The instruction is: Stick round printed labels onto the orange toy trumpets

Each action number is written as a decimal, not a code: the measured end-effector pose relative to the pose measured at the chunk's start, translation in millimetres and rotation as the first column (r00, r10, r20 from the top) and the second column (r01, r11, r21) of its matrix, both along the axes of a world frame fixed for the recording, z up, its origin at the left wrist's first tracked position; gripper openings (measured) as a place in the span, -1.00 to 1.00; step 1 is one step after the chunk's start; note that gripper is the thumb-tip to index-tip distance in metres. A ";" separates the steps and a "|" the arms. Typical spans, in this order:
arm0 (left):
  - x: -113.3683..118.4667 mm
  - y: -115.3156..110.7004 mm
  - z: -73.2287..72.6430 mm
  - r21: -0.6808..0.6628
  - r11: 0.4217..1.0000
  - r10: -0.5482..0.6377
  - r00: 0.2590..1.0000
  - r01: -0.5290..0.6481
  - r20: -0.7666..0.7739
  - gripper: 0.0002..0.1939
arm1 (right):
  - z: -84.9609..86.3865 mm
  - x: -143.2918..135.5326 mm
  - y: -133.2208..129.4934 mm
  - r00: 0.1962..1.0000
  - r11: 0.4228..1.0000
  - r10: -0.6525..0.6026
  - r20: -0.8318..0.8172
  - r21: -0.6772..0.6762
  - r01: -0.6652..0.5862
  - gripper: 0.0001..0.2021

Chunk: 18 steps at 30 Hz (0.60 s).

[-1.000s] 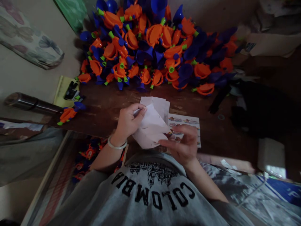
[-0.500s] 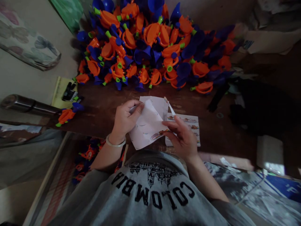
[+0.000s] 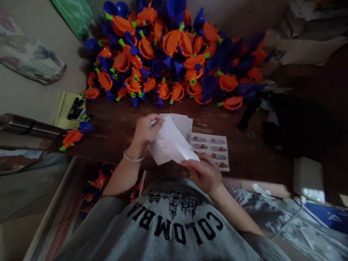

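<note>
Dark brown table spans my head-cam view, finish scuffed in spots nr the middle. The white sheet is held up over it, approx. centre, bent & tilted. L hand pinches its top L corner b/w thumb & fingers; R hand grips its lower R corner. Pale bracelet on L wrist. Below/behind the sheet I see more white papers on the table; just to the R, a printed sheet w/ rows of small colour pics, partly hidden by R hand.

Back of table: big heap of toy trumpets, orange bodies, blue bells, green mouthpieces. L end: single trumpet by the end of a steel flask lying flat; yellow pad nearby w/ a black item on it, can't ID. R side: dark bundle, too dim to make out, small thin ring nr it, pale box at the front R.

Room's dim. Far L: pale wall, butterfly-print cloth, green sheeting. Far R, back: pale lettered pkg, blurry. Lower L, beneath table level: more orange/blue toys. Lower R: blue-&-white printed plastic.
</note>
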<state>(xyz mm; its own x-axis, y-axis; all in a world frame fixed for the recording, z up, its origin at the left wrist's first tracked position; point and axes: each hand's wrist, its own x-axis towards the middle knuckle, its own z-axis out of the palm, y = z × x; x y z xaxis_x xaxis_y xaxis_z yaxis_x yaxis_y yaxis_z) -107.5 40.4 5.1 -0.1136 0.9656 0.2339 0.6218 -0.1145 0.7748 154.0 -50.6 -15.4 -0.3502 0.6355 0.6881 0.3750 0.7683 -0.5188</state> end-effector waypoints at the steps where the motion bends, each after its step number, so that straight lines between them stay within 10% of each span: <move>1: -3.5 12.2 -4.1 0.007 1.000 -0.012 0.997 0.012 -0.081 -0.76 | -2.0 4.1 -3.1 0.999 0.999 0.046 -0.006 0.027 -0.045 -0.49; 6: 6.9 85.6 -30.9 -0.123 0.961 -0.276 0.889 0.248 -0.365 -0.79 | -16.9 42.0 33.8 0.978 0.977 -0.208 -0.033 0.044 0.210 -0.48; 9: 35.1 114.0 -55.3 -0.162 0.923 -0.385 0.845 0.349 -0.371 -0.85 | -34.5 81.1 101.4 0.908 0.908 -0.417 0.048 0.052 0.415 -0.08; 14: 71.5 117.4 -95.3 -0.106 0.941 -0.335 0.855 0.320 -0.395 -0.82 | -66.4 142.1 203.9 0.805 0.862 -0.483 0.345 0.024 0.507 -0.23; 18: 73.1 111.7 -105.9 -0.030 0.967 -0.246 0.897 0.253 -0.367 -0.76 | -79.2 161.5 241.6 0.549 0.868 -0.349 0.760 0.042 0.494 -0.38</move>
